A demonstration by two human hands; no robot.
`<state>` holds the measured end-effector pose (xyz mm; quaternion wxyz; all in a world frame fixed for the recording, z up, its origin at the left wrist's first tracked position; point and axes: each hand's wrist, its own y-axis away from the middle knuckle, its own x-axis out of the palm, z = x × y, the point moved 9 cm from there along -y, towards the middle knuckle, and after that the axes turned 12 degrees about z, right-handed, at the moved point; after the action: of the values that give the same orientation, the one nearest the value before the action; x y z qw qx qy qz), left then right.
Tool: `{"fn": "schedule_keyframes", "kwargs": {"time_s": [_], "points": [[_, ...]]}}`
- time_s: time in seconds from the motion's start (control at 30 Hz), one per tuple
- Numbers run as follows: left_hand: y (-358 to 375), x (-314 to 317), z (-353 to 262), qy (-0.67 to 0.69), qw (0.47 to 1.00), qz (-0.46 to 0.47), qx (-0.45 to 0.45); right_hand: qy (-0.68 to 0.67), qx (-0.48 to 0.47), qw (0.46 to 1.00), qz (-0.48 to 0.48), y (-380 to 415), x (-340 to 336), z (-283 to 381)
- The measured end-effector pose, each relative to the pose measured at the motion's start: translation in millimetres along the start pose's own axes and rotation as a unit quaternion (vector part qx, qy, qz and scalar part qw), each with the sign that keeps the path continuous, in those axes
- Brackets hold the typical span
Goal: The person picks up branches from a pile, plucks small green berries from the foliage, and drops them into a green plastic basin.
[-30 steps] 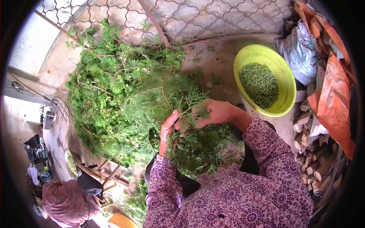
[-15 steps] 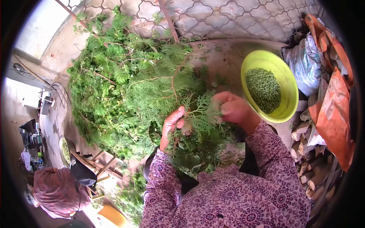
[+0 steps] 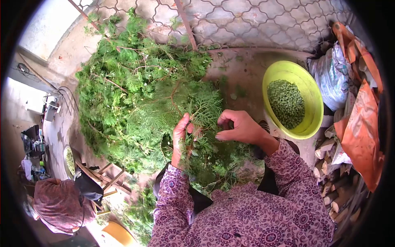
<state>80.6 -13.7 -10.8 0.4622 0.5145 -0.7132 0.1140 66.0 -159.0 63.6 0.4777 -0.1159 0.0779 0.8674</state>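
Observation:
My left hand (image 3: 182,138) is closed on the stem of a leafy green sprig (image 3: 203,109) held over my lap. Just to the right, my right hand (image 3: 242,128) has its thumb and index finger apart, with nothing visible between them, close to the sprig's leaves. A big heap of green branches (image 3: 119,103) lies in front and to the left. On the right stands a yellow-green basin (image 3: 314,96) holding a pile of small green cones or berries (image 3: 286,103).
Wire mesh (image 3: 255,24) runs across the back. A white sack (image 3: 331,76), orange sacking (image 3: 362,136) and firewood (image 3: 339,195) line the right side. At the lower left are another person (image 3: 61,203), a wooden stool (image 3: 113,179) and an orange-yellow container (image 3: 117,234).
My right hand has come left and slightly down, and its fingers have parted. My left hand still grips the sprig. The view has shifted slightly.

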Motion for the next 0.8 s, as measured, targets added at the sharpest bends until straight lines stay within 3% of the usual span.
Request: {"fn": "schedule_keyframes", "kwargs": {"time_s": [0.07,0.13,0.2,0.27,0.33,0.37,0.43,0.53,0.6,0.67,0.7,0.73,0.8], "points": [[0.4,1.7,5.6,0.0,1.0,0.006,-0.013,0.023,0.02,0.999,-0.01,-2.7,0.4,-5.4],[-0.2,-6.9,1.9,-0.048,0.997,-0.047,0.032,0.097,-0.066,0.993,-0.007,-4.2,6.0,7.0],[-1.7,-7.1,1.7,-0.073,0.997,0.009,0.034,0.119,-0.055,0.991,-0.012,-6.8,9.2,-1.2],[4.7,-0.4,-0.1,-0.059,0.996,-0.057,0.03,0.138,-0.048,0.989,-0.011,-6.3,7.3,1.9],[5.6,23.0,4.2,-0.031,0.998,0.048,-0.011,-0.036,-0.038,0.992,0.115,-5.4,23.1,5.4],[9.1,25.6,6.4,-0.076,0.997,-0.006,-0.018,-0.034,-0.035,0.993,0.104,-4.0,20.2,4.9],[13.3,48.1,8.5,-0.077,0.997,0.006,-0.018,-0.146,0.012,0.973,0.179,-1.2,33.1,-4.5],[12.2,46.8,7.5,-0.077,0.997,0.017,-0.01,-0.109,0.005,0.978,0.179,1.9,26.8,-1.0],[10.7,27.6,7.6,-0.098,0.994,-0.037,-0.016,-0.094,0.006,0.977,0.191,4.5,26.1,-2.6],[3.6,10.4,-7.5,-0.109,0.993,-0.043,0.029,-0.106,-0.022,0.975,0.192,14.2,13.4,7.7],[11.1,19.2,-17.0,-0.087,0.987,-0.125,0.053,-0.129,-0.048,0.972,0.19,26.2,-2.5,22.3],[7.0,14.1,-18.2,-0.043,0.999,0.023,0.003,-0.126,-0.001,0.99,0.065,35.7,-33.2,17.6],[9.3,-6.4,-33.4,-0.075,0.992,0.018,0.098,-0.142,0.107,0.97,-0.166,62.7,-88.6,1.8]]}}
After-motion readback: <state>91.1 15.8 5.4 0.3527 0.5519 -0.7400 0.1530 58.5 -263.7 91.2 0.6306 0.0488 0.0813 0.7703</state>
